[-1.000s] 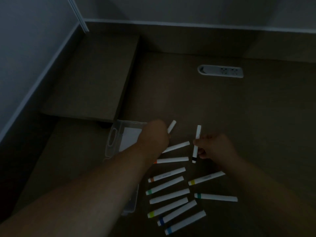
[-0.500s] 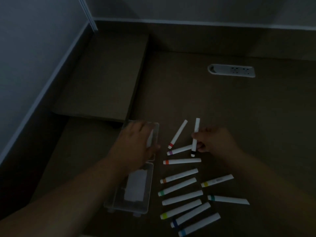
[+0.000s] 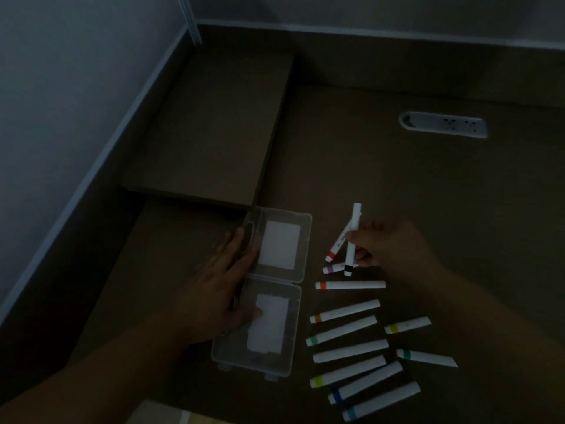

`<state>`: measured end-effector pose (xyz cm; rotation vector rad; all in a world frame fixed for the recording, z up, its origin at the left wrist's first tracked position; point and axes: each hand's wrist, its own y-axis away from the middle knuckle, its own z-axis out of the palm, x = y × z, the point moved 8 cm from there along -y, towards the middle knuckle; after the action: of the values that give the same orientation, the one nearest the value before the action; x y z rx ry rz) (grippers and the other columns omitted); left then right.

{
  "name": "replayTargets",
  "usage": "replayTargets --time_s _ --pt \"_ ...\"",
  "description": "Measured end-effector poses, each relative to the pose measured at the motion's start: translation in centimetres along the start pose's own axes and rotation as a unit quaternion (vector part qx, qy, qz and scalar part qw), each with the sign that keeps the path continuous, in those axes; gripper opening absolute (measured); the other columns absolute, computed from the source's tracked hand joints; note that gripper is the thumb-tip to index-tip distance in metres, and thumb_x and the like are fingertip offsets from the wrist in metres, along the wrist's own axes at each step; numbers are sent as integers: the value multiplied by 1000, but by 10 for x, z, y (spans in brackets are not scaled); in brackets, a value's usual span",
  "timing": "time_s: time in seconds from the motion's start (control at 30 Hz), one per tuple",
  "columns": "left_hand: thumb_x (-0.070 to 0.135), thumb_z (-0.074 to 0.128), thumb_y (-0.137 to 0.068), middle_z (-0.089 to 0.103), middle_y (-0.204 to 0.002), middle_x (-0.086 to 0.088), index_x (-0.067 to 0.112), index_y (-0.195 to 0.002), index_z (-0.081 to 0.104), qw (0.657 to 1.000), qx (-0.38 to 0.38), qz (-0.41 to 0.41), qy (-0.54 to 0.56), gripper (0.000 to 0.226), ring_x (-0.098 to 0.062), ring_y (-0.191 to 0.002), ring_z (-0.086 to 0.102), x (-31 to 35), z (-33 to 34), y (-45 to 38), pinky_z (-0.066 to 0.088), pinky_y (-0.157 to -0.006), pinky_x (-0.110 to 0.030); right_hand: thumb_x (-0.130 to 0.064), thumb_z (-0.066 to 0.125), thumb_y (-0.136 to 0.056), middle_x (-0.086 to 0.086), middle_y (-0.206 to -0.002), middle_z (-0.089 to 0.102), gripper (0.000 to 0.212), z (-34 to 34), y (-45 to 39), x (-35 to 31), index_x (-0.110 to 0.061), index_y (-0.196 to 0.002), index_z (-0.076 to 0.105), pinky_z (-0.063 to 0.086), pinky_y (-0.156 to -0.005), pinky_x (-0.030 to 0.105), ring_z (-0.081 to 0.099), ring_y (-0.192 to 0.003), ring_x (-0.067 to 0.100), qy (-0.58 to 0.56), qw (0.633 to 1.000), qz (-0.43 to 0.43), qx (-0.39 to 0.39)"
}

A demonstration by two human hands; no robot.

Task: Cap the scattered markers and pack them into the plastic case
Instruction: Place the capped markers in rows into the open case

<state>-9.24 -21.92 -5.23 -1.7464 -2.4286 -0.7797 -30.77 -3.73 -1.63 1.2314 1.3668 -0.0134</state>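
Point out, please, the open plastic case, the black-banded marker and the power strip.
plastic case (image 3: 301,356): head view, right wall of near half.
black-banded marker (image 3: 355,215): head view, upper white barrel.
power strip (image 3: 428,124): head view, bare left part.

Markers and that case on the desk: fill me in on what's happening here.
A person is packing markers. The left hand rests flat on the open plastic case, which holds no markers yet. The right hand holds a black-banded marker above the desk. About a dozen other markers lie beside the case.
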Motion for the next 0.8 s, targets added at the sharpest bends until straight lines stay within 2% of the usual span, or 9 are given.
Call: replayTargets --time_s 0.13,0.3,0.53,0.63,0.8 --pt "85 44 -73 -42 -151 15 43 -148 -22 1000 23 0 -5 109 -13 -143 -33 20 7 -10 -3 -119 -44 -16 64 -91 7 -91 69 6 2 3 2 -15 -96 65 56 -68 27 69 -83 16 13 1000 -8 -22" --pt "83 42 -77 -43 -151 10 38 -150 -22 999 34 15 3 107 -13 -141 -36 58 11 -29 -11 -117 -40 -15 67 -90 7 -88 72 6 -9 3 12 -13 -95 65 57 -64 25 71 -79 16 -12 1000 1 -12" --pt "84 32 -79 -39 -154 5 32 -153 -16 997 74 17 -7 103 -17 -144 -33 95 16 -53 -9 -119 -43 -15 68 -89 11 -82 72 5 -27 -6 21 -10 -90 67 57 -51 22 70 -67 18 -8 1000 19 13" --pt "86 27 -79 -37 -156 3 32 -153 -16 997 74 17 -13 101 -19 -145 -30 98 18 -58 -7 -120 -46 -16 68 -90 9 -85 72 5 -32 -14 19 -13 -93 67 57 -53 21 71 -71 16 9 999 22 27" --pt "80 28 -84 -33 -157 8 30 -154 -14 996 73 42 4 96 -12 -145 -27 87 14 -56 -4 -121 -42 -16 68 -90 10 -87 71 14 -32 -25 11 -7 -100 67 48 -41 14 67 -67 13 6 999 20 33"
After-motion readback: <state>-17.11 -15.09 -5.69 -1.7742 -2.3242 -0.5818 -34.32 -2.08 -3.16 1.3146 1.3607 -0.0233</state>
